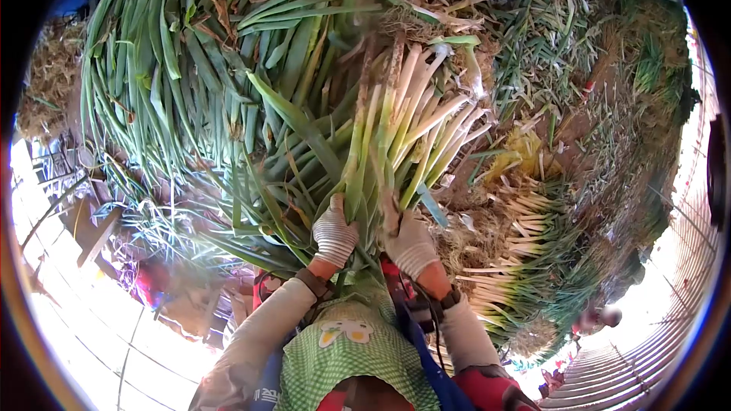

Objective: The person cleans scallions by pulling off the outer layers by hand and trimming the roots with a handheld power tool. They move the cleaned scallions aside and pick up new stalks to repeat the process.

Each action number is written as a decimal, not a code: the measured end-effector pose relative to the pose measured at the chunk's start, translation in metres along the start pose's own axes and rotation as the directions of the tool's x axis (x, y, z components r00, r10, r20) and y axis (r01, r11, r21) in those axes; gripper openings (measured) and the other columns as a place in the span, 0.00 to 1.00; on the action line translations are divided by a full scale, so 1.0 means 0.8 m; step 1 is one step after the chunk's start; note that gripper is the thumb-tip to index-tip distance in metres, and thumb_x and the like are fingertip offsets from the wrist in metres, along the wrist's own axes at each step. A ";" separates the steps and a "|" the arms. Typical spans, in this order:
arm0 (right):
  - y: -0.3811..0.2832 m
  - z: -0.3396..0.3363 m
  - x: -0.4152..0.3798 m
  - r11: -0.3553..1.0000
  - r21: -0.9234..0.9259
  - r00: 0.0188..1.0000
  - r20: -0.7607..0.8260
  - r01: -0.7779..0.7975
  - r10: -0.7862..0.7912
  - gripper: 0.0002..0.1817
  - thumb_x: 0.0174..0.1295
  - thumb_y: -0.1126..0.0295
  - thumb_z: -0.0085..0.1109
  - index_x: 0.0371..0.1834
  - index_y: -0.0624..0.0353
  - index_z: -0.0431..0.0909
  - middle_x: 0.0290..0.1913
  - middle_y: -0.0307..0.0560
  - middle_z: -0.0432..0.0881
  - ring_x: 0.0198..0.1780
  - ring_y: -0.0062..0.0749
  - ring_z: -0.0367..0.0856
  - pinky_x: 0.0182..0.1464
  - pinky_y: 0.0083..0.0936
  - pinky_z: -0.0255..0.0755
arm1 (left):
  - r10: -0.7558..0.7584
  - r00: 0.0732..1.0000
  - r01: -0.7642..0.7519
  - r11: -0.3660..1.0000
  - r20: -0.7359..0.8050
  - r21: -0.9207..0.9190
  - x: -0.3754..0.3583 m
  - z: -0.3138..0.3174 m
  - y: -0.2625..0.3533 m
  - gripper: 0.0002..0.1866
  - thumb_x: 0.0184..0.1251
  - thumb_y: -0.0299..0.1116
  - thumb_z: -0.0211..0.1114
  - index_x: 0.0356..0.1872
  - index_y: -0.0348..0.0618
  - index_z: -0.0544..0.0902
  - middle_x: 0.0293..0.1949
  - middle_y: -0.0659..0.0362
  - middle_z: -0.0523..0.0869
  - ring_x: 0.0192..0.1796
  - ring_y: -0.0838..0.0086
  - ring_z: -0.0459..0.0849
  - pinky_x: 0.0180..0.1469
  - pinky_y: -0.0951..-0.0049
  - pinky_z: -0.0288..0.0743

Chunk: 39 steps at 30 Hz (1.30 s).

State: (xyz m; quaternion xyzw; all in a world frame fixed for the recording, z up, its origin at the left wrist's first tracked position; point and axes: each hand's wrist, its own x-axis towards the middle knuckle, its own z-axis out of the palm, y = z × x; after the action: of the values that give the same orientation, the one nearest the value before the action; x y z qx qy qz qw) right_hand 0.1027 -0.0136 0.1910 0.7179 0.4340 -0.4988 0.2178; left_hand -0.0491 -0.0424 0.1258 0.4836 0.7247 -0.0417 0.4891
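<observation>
My left hand [335, 234], in a striped glove, is closed round the stalks of a bunch of green onions [407, 125] in front of my body. The bunch's pale root ends fan out up and to the right, and its green leaves trail to the lower left. Against the right side of the same stalks is my right hand [409, 243], also gloved, its fingers curled and partly blurred. Below both hands lies a green checked apron [354, 346].
A large heap of long green onions [175, 68] fills the upper left. At the right, trimmed onions [518, 259] lie in a row, white ends leftward, beside loose roots [472, 240]. Cut leaves [548, 15] cover the ground at the upper right.
</observation>
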 end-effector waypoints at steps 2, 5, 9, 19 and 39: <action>-0.002 0.011 -0.024 0.994 -0.102 0.985 0.166 -0.034 0.051 0.25 0.61 0.57 0.55 0.52 0.68 0.68 0.32 0.63 0.82 0.35 0.53 0.83 0.40 0.40 0.78 | 0.028 0.999 -0.027 0.999 -0.034 0.029 -0.001 0.010 -0.008 0.31 0.48 0.32 0.69 0.55 0.42 0.68 0.32 0.46 0.84 0.35 0.49 0.83 0.39 0.54 0.76; -0.003 0.027 -0.042 0.973 -0.224 0.971 0.212 -0.063 0.112 0.27 0.61 0.55 0.54 0.55 0.67 0.67 0.33 0.68 0.81 0.37 0.57 0.83 0.45 0.44 0.76 | 0.048 0.998 -0.047 0.999 -0.036 0.024 0.000 0.013 -0.011 0.30 0.49 0.33 0.68 0.55 0.41 0.68 0.34 0.46 0.83 0.36 0.50 0.83 0.36 0.54 0.76; -0.012 0.034 0.000 0.998 0.062 0.993 0.113 0.024 -0.031 0.26 0.59 0.56 0.54 0.48 0.72 0.67 0.33 0.71 0.80 0.39 0.66 0.80 0.44 0.50 0.74 | 0.129 0.990 -0.128 0.991 -0.056 0.024 -0.001 0.024 -0.017 0.29 0.48 0.32 0.66 0.55 0.39 0.68 0.35 0.45 0.83 0.36 0.50 0.83 0.35 0.54 0.77; -0.018 0.016 -0.052 0.987 -0.109 0.980 0.144 -0.121 0.136 0.30 0.58 0.51 0.53 0.54 0.66 0.66 0.37 0.69 0.81 0.42 0.60 0.82 0.44 0.46 0.75 | 0.317 0.946 -0.307 0.943 -0.067 0.130 -0.007 0.024 -0.009 0.26 0.55 0.30 0.60 0.56 0.33 0.68 0.35 0.48 0.82 0.36 0.54 0.83 0.33 0.57 0.77; -0.109 -0.075 0.160 0.997 0.049 0.996 0.068 -0.062 0.059 0.21 0.60 0.66 0.52 0.58 0.56 0.74 0.45 0.61 0.82 0.45 0.48 0.82 0.50 0.36 0.76 | 0.173 0.960 -0.200 0.974 0.219 0.108 -0.028 -0.030 0.002 0.26 0.58 0.40 0.62 0.57 0.44 0.69 0.33 0.48 0.84 0.35 0.54 0.85 0.34 0.56 0.79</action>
State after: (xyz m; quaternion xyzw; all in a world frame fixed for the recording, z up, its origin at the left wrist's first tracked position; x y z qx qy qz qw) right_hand 0.0771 0.1295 0.1099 0.7191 0.3916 -0.5266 0.2287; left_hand -0.0624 -0.0434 0.1555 0.5735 0.6163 -0.0922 0.5318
